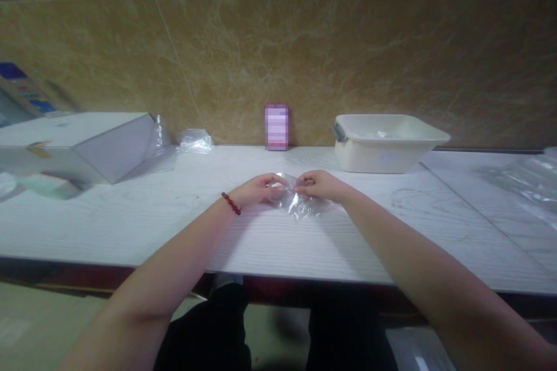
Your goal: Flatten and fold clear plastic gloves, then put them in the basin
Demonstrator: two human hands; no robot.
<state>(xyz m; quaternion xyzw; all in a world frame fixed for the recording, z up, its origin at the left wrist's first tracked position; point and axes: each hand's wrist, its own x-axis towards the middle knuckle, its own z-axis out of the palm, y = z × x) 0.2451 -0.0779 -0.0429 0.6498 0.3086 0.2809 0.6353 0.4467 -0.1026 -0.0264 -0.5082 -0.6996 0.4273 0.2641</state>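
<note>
A crinkled clear plastic bag [300, 204] lies at the middle of the white wood-grain table [278, 249], between my two hands. From the left, my left hand [260, 188] pinches its upper edge with thumb and fingers; a red bead bracelet circles that wrist. My right hand [321, 185] grips the same edge from the other side, its fingers curled and thumb pressed in. The fingertips of both hands are close together at the bag's top. Whether anything is inside the bag I cannot make out.
A cream plastic bin [383, 151] with a grey handle stands at the back right. Against the tiled wall leans a phone [277, 127]. To the left are a white box [117, 151] and a small clear bag [195, 141]. More clear plastic [531, 179] lies far right.
</note>
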